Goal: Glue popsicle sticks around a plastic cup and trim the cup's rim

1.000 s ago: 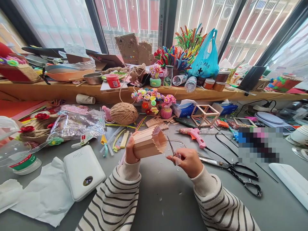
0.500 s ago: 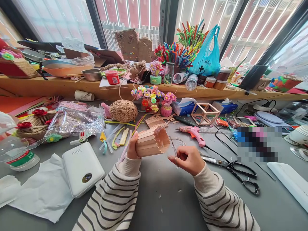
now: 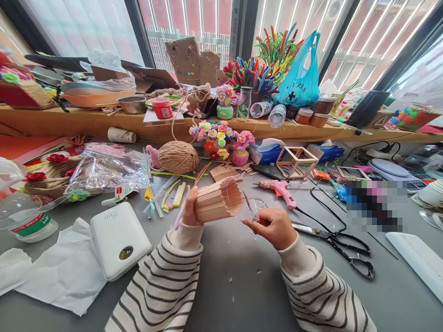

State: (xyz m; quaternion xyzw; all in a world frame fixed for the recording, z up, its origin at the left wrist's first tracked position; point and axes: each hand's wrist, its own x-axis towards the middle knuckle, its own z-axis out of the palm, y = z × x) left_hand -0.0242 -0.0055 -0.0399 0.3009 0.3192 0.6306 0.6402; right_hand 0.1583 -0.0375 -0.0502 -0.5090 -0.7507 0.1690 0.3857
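Note:
My left hand [image 3: 191,208] is wrapped around a small cup made of wooden craft sticks [image 3: 220,199], held on its side above the grey table [image 3: 242,286] with its open mouth pointing right. My right hand [image 3: 273,227] is closed in a pinch on a small pair of thin scissors or tweezers [image 3: 248,204], whose tip points up toward the cup's mouth. A bit of clear film seems to sit at those fingers. Both sleeves are striped.
A white power bank [image 3: 117,239] and white paper [image 3: 65,276] lie at the left. A ball of twine [image 3: 178,157], a pink glue gun [image 3: 278,189], a wooden stick cube [image 3: 296,161] and large black scissors [image 3: 342,246] surround the hands. A cluttered wooden shelf [image 3: 104,124] runs behind.
The stick cup has been raised slightly and moved a little right. My right hand has shifted up toward it, with the thin tool staying in the pinch.

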